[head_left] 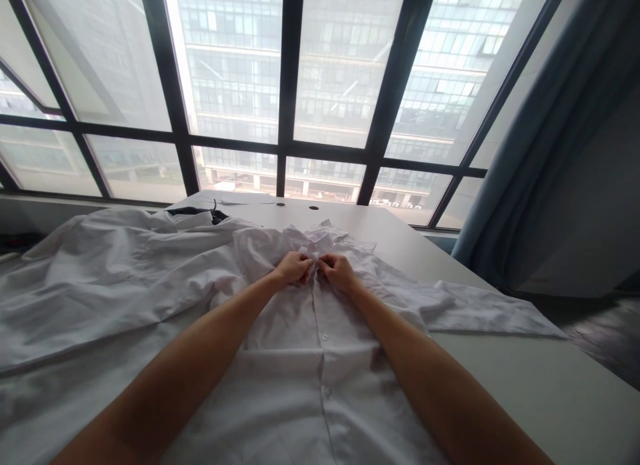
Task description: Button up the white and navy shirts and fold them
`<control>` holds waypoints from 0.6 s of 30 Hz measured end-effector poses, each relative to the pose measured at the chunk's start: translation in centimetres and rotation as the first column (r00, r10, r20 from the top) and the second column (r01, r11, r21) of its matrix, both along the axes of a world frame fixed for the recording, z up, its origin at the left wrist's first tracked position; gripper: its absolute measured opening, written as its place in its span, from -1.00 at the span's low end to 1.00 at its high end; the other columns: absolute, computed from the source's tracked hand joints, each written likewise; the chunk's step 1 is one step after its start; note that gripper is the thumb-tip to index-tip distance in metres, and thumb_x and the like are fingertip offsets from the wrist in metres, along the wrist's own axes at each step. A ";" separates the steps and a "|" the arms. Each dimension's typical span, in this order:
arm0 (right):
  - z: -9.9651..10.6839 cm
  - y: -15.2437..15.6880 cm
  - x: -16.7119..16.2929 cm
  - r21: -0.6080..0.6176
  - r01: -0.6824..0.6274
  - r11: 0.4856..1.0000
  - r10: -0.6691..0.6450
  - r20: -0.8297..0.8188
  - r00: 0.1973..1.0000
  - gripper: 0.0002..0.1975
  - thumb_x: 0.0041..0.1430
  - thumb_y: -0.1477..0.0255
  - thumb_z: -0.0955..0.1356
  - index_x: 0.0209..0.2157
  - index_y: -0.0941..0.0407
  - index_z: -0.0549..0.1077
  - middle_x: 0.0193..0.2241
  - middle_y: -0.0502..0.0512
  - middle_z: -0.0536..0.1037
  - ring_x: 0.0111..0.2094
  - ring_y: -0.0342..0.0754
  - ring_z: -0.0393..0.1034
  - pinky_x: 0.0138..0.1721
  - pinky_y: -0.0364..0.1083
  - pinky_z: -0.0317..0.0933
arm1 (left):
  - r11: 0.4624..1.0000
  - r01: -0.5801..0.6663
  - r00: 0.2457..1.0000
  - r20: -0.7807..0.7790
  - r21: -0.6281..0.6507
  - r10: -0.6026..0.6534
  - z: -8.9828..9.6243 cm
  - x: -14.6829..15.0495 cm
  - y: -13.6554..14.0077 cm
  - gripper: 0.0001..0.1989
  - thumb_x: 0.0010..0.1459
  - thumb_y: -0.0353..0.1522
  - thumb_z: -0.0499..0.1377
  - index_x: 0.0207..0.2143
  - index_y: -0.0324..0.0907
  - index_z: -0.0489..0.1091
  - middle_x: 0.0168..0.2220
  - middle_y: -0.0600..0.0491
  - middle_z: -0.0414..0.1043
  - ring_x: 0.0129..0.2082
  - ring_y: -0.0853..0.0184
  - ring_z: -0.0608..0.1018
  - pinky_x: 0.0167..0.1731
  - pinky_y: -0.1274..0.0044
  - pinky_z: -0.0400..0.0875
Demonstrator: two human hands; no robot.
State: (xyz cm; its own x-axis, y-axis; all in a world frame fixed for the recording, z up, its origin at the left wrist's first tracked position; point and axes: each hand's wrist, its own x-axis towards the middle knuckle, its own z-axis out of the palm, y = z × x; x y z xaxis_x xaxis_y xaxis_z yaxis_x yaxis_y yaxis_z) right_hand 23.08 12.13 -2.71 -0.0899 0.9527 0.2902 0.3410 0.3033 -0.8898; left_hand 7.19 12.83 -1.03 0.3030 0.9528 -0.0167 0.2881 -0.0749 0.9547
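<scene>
A white button-up shirt lies spread front side up, its collar at the far end and buttons showing down the placket. Near the collar, my left hand pinches the left edge of the placket. Just across from it my right hand is closed on the right edge, fingertips nearly touching the left ones. Whether a button sits between the fingers is too small to make out. One sleeve stretches out to the right over the table.
The white table carries more rumpled white fabric on the left. A dark item lies at the back left. Windows with dark frames rise behind the table, and a blue-grey curtain hangs at the right.
</scene>
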 end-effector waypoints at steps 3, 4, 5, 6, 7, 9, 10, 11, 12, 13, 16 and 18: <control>-0.1 -0.1 -0.3 0.023 0.019 1.000 -0.018 -0.025 1.000 -0.83 0.04 0.34 0.32 -0.45 0.16 0.45 -0.61 -0.01 0.49 -0.63 -0.18 0.27 -0.59 -0.20 0.17 | 0.999 0.036 0.996 0.075 0.027 -0.038 -0.1 0.0 -0.2 -0.74 0.26 -0.42 0.09 -0.53 -0.22 0.35 -0.69 0.21 0.27 -0.77 0.49 0.33 -0.72 0.65 0.15; -0.1 -0.2 -0.4 0.018 0.029 0.999 -0.029 -0.032 0.999 -0.83 0.04 0.34 0.32 -0.44 0.16 0.45 -0.60 0.00 0.51 -0.62 -0.17 0.30 -0.59 -0.20 0.19 | 0.998 0.040 0.995 0.085 0.041 -0.043 -0.2 0.0 -0.2 -0.73 0.26 -0.43 0.09 -0.53 -0.22 0.34 -0.69 0.22 0.26 -0.77 0.50 0.33 -0.72 0.66 0.14; -0.1 -0.2 -0.4 0.007 0.042 0.999 -0.042 -0.038 0.998 -0.82 0.04 0.33 0.32 -0.42 0.16 0.46 -0.58 0.02 0.52 -0.61 -0.15 0.33 -0.58 -0.19 0.21 | 0.998 0.041 0.995 0.092 0.054 -0.046 -0.2 0.0 -0.2 -0.73 0.26 -0.43 0.09 -0.54 -0.22 0.33 -0.70 0.22 0.25 -0.77 0.51 0.32 -0.72 0.66 0.14; -0.1 -0.2 -0.5 -0.006 0.053 0.999 -0.053 -0.043 0.998 -0.82 0.04 0.32 0.33 -0.41 0.16 0.46 -0.57 0.03 0.54 -0.59 -0.14 0.35 -0.57 -0.19 0.22 | 0.997 0.042 0.994 0.096 0.065 -0.049 -0.2 0.0 -0.2 -0.72 0.26 -0.42 0.10 -0.54 -0.22 0.32 -0.70 0.23 0.25 -0.77 0.52 0.32 -0.72 0.67 0.13; 0.0 -0.3 -0.5 -0.021 0.060 0.998 -0.061 -0.048 0.997 -0.82 0.04 0.32 0.33 -0.41 0.16 0.46 -0.56 0.04 0.55 -0.58 -0.13 0.37 -0.56 -0.19 0.24 | 0.996 0.044 0.994 0.098 0.074 -0.051 -0.3 -0.1 -0.2 -0.72 0.25 -0.40 0.11 -0.55 -0.22 0.31 -0.71 0.24 0.24 -0.77 0.53 0.31 -0.72 0.67 0.13; 0.1 -0.3 -0.5 -0.046 0.054 0.997 -0.057 -0.066 0.996 -0.82 0.02 0.32 0.35 -0.42 0.16 0.46 -0.56 0.05 0.55 -0.58 -0.12 0.38 -0.56 -0.18 0.26 | 0.995 0.046 0.993 0.103 0.085 -0.054 -0.3 -0.1 -0.3 -0.71 0.24 -0.39 0.13 -0.57 -0.23 0.30 -0.71 0.24 0.23 -0.77 0.55 0.30 -0.71 0.68 0.13; 0.1 -0.3 -0.4 -0.055 0.040 0.998 -0.045 -0.079 0.996 -0.82 0.01 0.32 0.35 -0.43 0.16 0.46 -0.57 0.04 0.55 -0.58 -0.12 0.38 -0.56 -0.18 0.26 | 0.995 0.047 0.993 0.106 0.089 -0.056 -0.4 -0.2 -0.3 -0.70 0.24 -0.39 0.13 -0.57 -0.23 0.30 -0.71 0.24 0.23 -0.77 0.54 0.30 -0.70 0.67 0.13; 0.2 -0.4 -0.4 -0.061 0.023 0.998 -0.028 -0.094 0.995 -0.83 -0.01 0.33 0.36 -0.43 0.16 0.45 -0.57 0.04 0.55 -0.59 -0.12 0.37 -0.56 -0.18 0.26 | 0.994 0.049 0.992 0.108 0.093 -0.059 -0.4 -0.2 -0.3 -0.70 0.24 -0.40 0.11 -0.58 -0.23 0.30 -0.72 0.23 0.23 -0.77 0.54 0.29 -0.70 0.67 0.13; 0.2 -0.4 -0.4 -0.067 0.001 0.998 -0.009 -0.112 0.994 -0.83 -0.03 0.34 0.37 -0.44 0.16 0.45 -0.58 0.03 0.54 -0.59 -0.13 0.37 -0.56 -0.18 0.26 | 0.994 0.053 0.992 0.107 0.096 -0.063 -0.4 -0.2 -0.3 -0.71 0.24 -0.41 0.10 -0.58 -0.23 0.30 -0.72 0.23 0.23 -0.76 0.53 0.29 -0.70 0.66 0.14; 0.2 -0.4 -0.3 -0.076 -0.022 0.997 0.012 -0.130 0.991 -0.84 -0.06 0.35 0.38 -0.43 0.16 0.45 -0.58 0.03 0.54 -0.58 -0.14 0.37 -0.55 -0.18 0.26 | 0.993 0.058 0.992 0.102 0.098 -0.068 -0.4 -0.2 -0.3 -0.71 0.24 -0.43 0.08 -0.57 -0.23 0.31 -0.72 0.23 0.23 -0.76 0.53 0.29 -0.69 0.66 0.14; 0.4 -0.3 -0.2 -0.118 -0.071 0.990 0.049 -0.182 0.982 -0.85 -0.12 0.42 0.39 -0.43 0.17 0.46 -0.58 0.02 0.54 -0.57 -0.14 0.38 -0.54 -0.19 0.27 | 0.992 0.069 0.994 0.076 0.105 -0.077 -0.3 -0.3 -0.3 -0.73 0.22 -0.45 0.05 -0.56 -0.24 0.33 -0.73 0.22 0.24 -0.76 0.51 0.29 -0.69 0.66 0.13; 0.5 -0.4 -0.1 -0.129 -0.079 0.989 0.053 -0.191 0.980 -0.86 -0.13 0.44 0.39 -0.43 0.16 0.45 -0.58 0.02 0.54 -0.57 -0.14 0.39 -0.54 -0.19 0.28 | 0.992 0.071 0.995 0.068 0.106 -0.079 -0.2 -0.3 -0.4 -0.74 0.21 -0.45 0.06 -0.56 -0.23 0.33 -0.73 0.22 0.24 -0.76 0.52 0.29 -0.69 0.67 0.13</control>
State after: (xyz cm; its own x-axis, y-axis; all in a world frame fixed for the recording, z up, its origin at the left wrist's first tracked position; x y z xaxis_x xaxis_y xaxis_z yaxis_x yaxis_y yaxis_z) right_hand 22.94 11.76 -2.24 -0.1101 0.9781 0.1769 0.1483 0.1922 -0.9701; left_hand 6.88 12.38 -1.21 0.3704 0.9229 0.1055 0.2089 -0.1934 0.9586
